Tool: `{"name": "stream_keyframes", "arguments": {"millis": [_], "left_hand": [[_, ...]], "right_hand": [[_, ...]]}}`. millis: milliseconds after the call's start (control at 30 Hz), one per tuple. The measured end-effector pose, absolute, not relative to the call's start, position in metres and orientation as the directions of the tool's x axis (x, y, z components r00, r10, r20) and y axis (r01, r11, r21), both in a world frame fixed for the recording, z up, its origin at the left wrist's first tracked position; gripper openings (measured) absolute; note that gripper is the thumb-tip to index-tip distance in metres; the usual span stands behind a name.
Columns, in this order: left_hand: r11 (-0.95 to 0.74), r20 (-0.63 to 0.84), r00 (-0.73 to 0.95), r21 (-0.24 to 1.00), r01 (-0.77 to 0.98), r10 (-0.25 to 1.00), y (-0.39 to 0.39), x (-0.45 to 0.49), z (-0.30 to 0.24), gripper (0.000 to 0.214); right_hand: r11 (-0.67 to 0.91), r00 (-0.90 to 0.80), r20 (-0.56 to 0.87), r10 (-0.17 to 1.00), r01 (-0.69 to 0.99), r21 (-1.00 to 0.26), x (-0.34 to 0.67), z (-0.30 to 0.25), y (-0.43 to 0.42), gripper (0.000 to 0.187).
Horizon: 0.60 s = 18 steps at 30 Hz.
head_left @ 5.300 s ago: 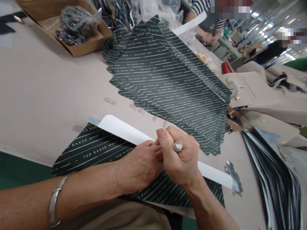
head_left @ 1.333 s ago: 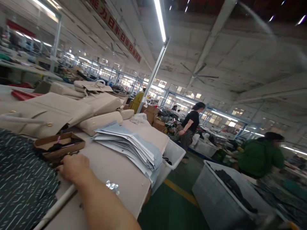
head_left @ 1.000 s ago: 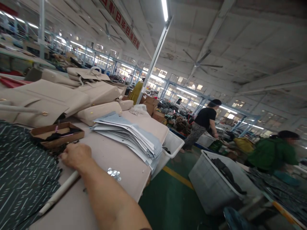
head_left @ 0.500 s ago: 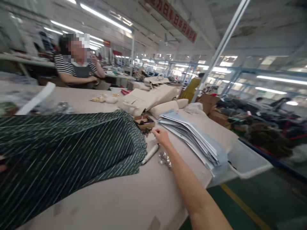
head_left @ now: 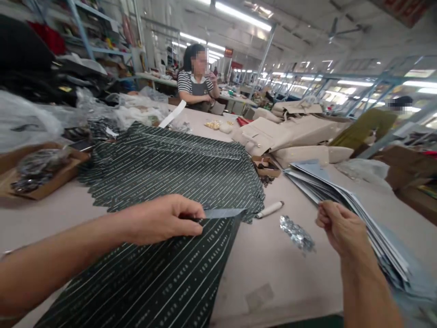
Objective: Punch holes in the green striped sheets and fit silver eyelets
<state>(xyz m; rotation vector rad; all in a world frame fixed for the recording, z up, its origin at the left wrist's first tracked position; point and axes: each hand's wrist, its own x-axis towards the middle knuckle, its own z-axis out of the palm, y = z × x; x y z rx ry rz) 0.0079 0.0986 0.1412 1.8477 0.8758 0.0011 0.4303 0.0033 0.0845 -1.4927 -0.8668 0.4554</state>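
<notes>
My left hand (head_left: 167, 221) is closed on the upper edge of a dark green striped fabric piece (head_left: 191, 273) printed with white lettering. The lifted edge shows a pale grey strip by my fingers, and the lower end hangs at the table's front. Behind it lies more of the same striped fabric (head_left: 184, 168). My right hand (head_left: 343, 230) is raised beside a stack of grey-blue sheets (head_left: 372, 232), fingertips pinched together; whatever is between them is hidden. Small silver metal pieces (head_left: 297, 233) and a white pen-like tool (head_left: 271, 209) lie between my hands.
A small cardboard box (head_left: 267, 173) with dark parts stands beyond the tool. Beige bag pieces (head_left: 293, 132) are heaped behind it. At left is an open cardboard box (head_left: 41, 187) holding wrapped metal parts. A person in a striped shirt (head_left: 196, 86) sits across the table (head_left: 252, 273).
The view has swung left. My left hand has come into full view, holding up the fabric edge. My right hand has moved from beside the small box back toward me, near the sheets.
</notes>
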Motion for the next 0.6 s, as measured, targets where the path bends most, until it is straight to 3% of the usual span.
{"name": "stream_keyframes", "arguments": {"millis": [133,300,467,600], "left_hand": [[-0.155,-0.421,0.728,0.801,0.578,0.541,0.093,0.035,0.089,0.028],[-0.166,-0.468,0.65,0.721,0.673,0.599,0.088,0.037,0.059,0.018],[-0.083,-0.532,0.619,0.716,0.693,0.578,0.086,0.023,0.057,0.02],[0.034,-0.548,0.66,0.782,0.622,0.514,0.088,0.013,0.05,0.02]], "right_hand": [[0.066,0.489,0.128,0.863,0.141,-0.988,0.374,0.081,-0.028,0.027],[-0.007,0.193,0.03,0.981,0.187,-0.982,0.275,0.061,-0.039,0.019],[-0.089,0.008,-0.089,0.996,0.132,-0.987,0.212,0.045,-0.023,0.016],[-0.199,0.006,-0.199,0.98,0.047,-0.979,0.201,0.028,-0.013,0.022]]}}
